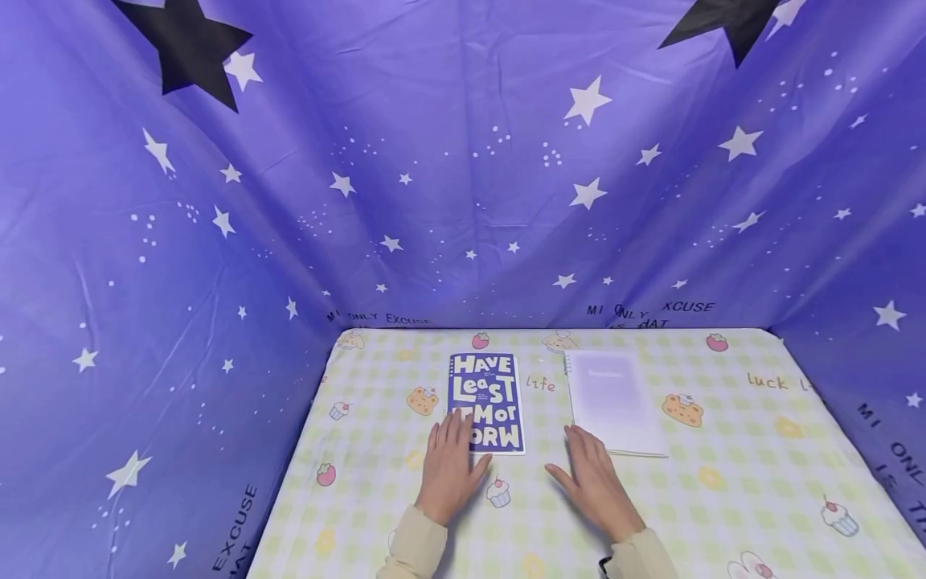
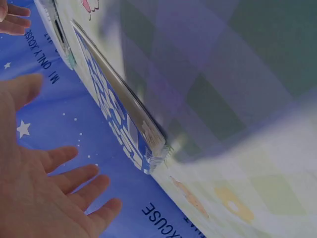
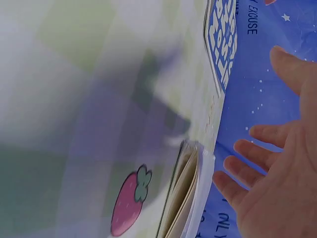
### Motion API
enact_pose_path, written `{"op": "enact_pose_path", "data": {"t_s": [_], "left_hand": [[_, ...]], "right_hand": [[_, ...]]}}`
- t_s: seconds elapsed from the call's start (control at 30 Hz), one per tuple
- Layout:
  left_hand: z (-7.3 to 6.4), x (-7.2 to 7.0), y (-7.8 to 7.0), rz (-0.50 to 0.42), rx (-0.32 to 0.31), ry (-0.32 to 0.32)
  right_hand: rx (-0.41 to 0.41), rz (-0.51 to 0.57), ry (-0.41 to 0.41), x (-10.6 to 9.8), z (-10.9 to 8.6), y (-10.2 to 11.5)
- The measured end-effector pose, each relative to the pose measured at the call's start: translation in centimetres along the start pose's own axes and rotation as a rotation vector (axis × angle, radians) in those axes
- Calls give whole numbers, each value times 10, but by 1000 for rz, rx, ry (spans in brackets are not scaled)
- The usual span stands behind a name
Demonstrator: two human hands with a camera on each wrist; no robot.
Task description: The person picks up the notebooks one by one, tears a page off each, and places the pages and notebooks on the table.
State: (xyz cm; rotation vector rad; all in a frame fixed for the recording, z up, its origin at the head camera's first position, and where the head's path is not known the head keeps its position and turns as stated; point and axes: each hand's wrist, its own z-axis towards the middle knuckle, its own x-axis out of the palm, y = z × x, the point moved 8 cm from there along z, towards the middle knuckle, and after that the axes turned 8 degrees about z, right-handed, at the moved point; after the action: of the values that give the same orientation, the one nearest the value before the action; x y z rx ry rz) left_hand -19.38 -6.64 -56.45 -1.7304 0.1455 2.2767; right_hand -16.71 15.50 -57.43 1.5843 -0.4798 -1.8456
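Note:
A blue spiral notebook (image 1: 486, 394) with big white lettering lies on the table, its rings along the left side. My left hand (image 1: 448, 465) hovers over its lower left corner, fingers extended; in the left wrist view a gap shows between that hand (image 2: 54, 183) and the notebook (image 2: 116, 106). To the right lies a pale lilac spiral notebook (image 1: 615, 402), also ringed on its left. Near its lower left corner is my right hand (image 1: 595, 482), fingers spread. The right wrist view shows this hand (image 3: 282, 163) holding nothing, beside the lilac notebook's page edges (image 3: 185, 188).
Both notebooks rest on a table (image 1: 723, 498) covered by a green-checked cloth printed with cupcakes, bears and strawberries. A purple-blue curtain (image 1: 463, 201) with white stars encloses the table's back and sides.

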Motion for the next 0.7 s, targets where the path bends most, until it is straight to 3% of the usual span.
{"op": "enact_pose_path", "data": {"t_s": [0.17,0.47,0.7], "left_hand": [[3,1,4,6,6,6],[8,9,11,37,20,41],[9,16,16,46,27,70]], "right_hand": [[-1,-11,44,10,10,3],[-74,-21,62,24,22,15],[-30,-30,161,42,28,22]]}}
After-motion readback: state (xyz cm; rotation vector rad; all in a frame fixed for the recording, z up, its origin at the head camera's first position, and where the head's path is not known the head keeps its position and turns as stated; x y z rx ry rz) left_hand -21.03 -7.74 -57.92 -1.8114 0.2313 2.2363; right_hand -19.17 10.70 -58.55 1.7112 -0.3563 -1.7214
